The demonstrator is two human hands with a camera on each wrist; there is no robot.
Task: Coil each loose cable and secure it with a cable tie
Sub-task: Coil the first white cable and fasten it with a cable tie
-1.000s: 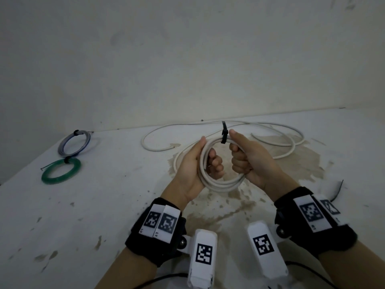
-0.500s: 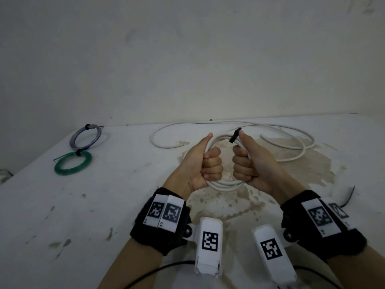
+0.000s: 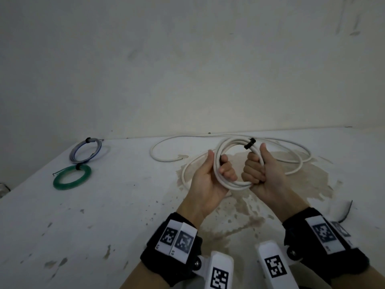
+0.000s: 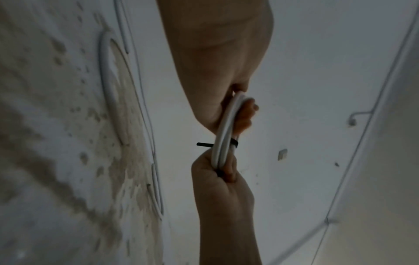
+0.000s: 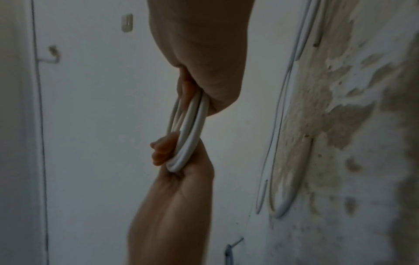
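Note:
I hold a white cable coil [image 3: 228,185] above the table between both hands. My left hand [image 3: 218,165] grips its left side, fingers curled through the loop. On the right side my right hand [image 3: 258,163] grips it, thumb up. A black cable tie [image 3: 250,143] wraps the coil's top right, just above my right thumb. In the left wrist view the coil [image 4: 224,129] runs edge-on from the left hand [image 4: 226,111] to the right hand [image 4: 217,179], with the tie's tail [image 4: 204,144] sticking out. The right wrist view shows the coil's strands [image 5: 188,129] between both fists.
A loose white cable [image 3: 291,161] sprawls on the stained white table [image 3: 125,205] behind my hands. At the far left lie a tied green coil [image 3: 71,177] and a tied blue-grey coil [image 3: 85,151]. A thin black strip [image 3: 346,211] lies at the right. A wall stands close behind.
My hands have moved slightly apart and the coil has tipped up, so its loop opens toward me. The black tie now sits at the coil's top right.

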